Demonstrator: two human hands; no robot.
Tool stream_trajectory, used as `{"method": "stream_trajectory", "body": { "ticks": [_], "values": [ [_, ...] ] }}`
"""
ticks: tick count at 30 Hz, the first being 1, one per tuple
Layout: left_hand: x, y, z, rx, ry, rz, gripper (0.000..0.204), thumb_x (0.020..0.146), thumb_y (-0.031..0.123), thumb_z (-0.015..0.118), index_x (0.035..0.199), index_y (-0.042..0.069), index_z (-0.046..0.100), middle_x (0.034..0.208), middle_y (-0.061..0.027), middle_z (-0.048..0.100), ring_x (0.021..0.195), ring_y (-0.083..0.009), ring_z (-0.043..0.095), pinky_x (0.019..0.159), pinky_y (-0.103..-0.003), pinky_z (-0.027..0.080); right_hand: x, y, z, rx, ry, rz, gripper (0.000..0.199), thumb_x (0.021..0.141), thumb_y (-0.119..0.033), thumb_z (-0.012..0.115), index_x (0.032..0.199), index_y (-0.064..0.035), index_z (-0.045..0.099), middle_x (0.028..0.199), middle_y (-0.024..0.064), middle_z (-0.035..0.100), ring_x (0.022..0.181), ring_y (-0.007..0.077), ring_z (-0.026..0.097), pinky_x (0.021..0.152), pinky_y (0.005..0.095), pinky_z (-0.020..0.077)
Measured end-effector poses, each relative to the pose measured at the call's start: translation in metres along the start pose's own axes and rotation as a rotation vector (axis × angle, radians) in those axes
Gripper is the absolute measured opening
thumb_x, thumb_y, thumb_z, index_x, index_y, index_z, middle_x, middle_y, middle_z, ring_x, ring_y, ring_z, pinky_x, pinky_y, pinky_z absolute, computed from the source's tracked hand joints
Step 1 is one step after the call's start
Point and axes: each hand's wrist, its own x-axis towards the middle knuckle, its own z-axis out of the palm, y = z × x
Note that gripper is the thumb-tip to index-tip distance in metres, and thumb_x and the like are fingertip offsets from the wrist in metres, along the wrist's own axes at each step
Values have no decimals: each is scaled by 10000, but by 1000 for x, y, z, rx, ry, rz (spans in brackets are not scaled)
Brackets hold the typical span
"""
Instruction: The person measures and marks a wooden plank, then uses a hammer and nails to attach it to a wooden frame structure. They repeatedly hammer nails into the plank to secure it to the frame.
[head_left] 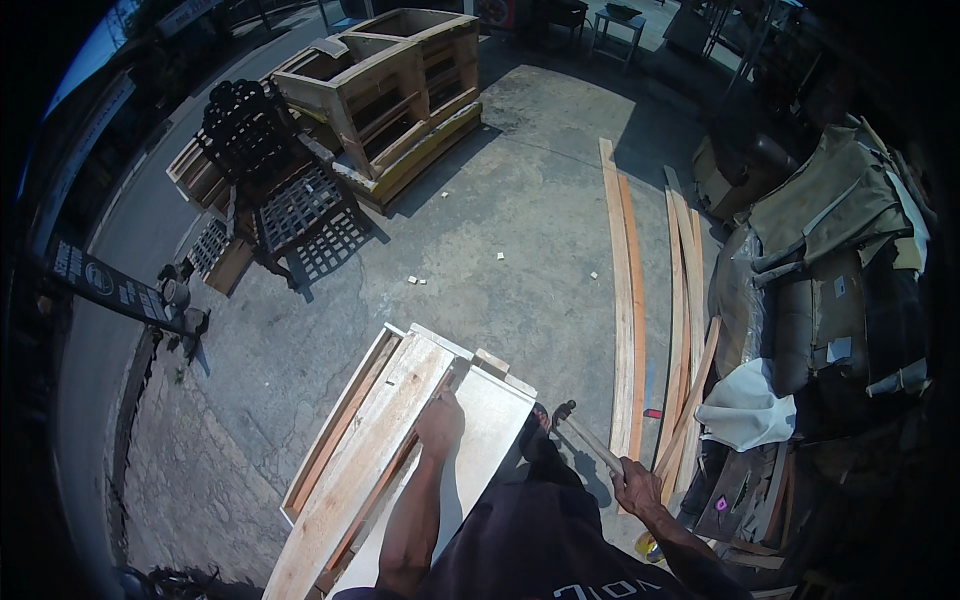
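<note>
My right hand [637, 487] is wrapped round the wooden handle of a hammer [592, 443], whose dark head points away from me, above the floor beside my foot. My left hand [440, 425] is closed at the far part of a wooden frame [345, 480], between a pale plank [370, 430] and a white panel [490, 415]. What its fingertips pinch is too small to make out. A short wood block [492, 362] lies at the frame's far end, just beyond that hand.
Long wooden strips [622, 300] lie on the concrete to the right, next to upholstery piled with cloth [840, 210]. A large wooden furniture frame [400, 90] and a dark carved chair [290, 200] stand at the far left. Several small pale scraps [500, 256] dot the floor.
</note>
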Motion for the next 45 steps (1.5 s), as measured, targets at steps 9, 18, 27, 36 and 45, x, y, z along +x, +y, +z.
{"method": "stream_trajectory", "body": {
  "ticks": [9,18,27,36,45],
  "values": [
    [-4,-4,-2,49,15,57,911,1100,532,117,970,-102,758,1018,-352,721,1044,-535,685,996,-564,504,53,-19,36,-86,-83,-280,454,899,-279,688,1348,-214,657,1061,105,705,757,369,732,622,529,568],
    [5,-14,-1,94,-13,12,948,1091,579,98,1056,-116,741,1093,-359,708,1092,-542,666,1014,-586,483,57,-19,43,-55,16,-320,409,925,-238,663,1333,-211,648,1041,122,699,742,351,739,587,500,557],
    [-5,-6,-8,75,-21,5,938,1091,571,117,1044,-133,734,1103,-391,687,1127,-561,641,1038,-580,474,83,-9,65,-45,113,-230,399,942,-283,664,1337,-229,644,992,83,688,765,313,724,619,511,555],
    [-4,-8,-5,79,68,-35,939,1080,618,170,1048,-134,733,1049,-389,693,1093,-563,647,969,-580,494,89,11,92,98,-22,-241,462,926,-264,695,1384,-250,636,1056,65,643,789,304,687,644,479,543],
    [-6,-10,-9,91,69,-10,962,1083,618,159,941,-134,741,955,-390,692,999,-573,665,911,-608,500,107,30,119,46,-50,-393,501,912,-258,679,1407,-238,603,1072,65,647,805,300,705,589,462,535]
  ]
}}
